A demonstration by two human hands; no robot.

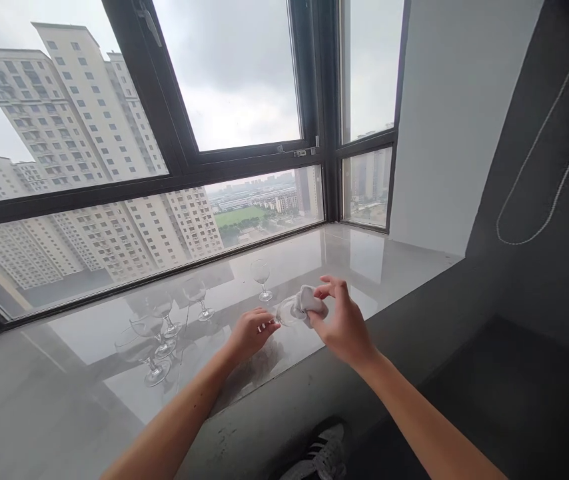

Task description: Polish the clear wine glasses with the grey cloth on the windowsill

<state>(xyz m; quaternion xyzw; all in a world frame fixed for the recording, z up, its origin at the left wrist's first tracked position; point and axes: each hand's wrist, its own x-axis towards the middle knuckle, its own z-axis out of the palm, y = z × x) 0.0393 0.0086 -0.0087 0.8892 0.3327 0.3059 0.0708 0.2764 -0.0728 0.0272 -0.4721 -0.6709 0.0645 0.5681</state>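
My left hand [250, 333] is closed round the stem of a clear wine glass [287, 312], held on its side above the sill. My right hand [340, 323] pinches a small grey cloth [310, 301] that is pushed into the glass's bowl. Both hands hover over the glossy stone window sill [354, 257]. One more wine glass [261, 277] stands upright just beyond the hands.
Several other wine glasses stand in a row on the sill to the left, among them one at the near left [144, 350] and another further back [196, 297]. Large dark-framed windows [184, 167] rise behind. A dark wall with a looped bead chain [539, 173] is at right. My shoe [322, 453] shows below.
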